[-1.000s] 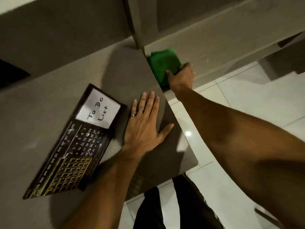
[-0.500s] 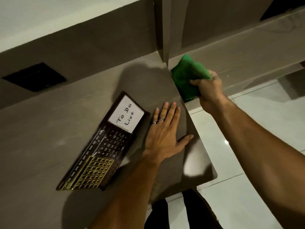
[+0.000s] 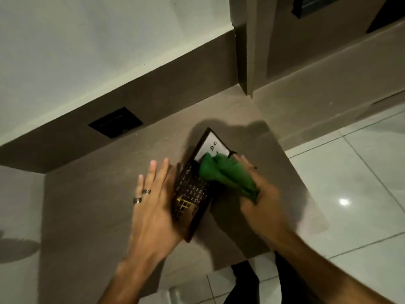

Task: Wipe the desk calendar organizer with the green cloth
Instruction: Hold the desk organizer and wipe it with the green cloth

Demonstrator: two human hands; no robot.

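Black and gold-printed, the desk calendar organizer (image 3: 192, 191) lies slanted on your grey tabletop (image 3: 87, 216), near its right edge. Your right hand (image 3: 260, 200) is clenched around the green cloth (image 3: 225, 176), pressing it onto the organizer's white note panel. Your left hand (image 3: 153, 207), fingers spread apart, braces the organizer's left side.

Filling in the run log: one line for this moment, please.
phase: wiping | right hand: holds green cloth on organizer | left hand: open, steadying organizer's left edge
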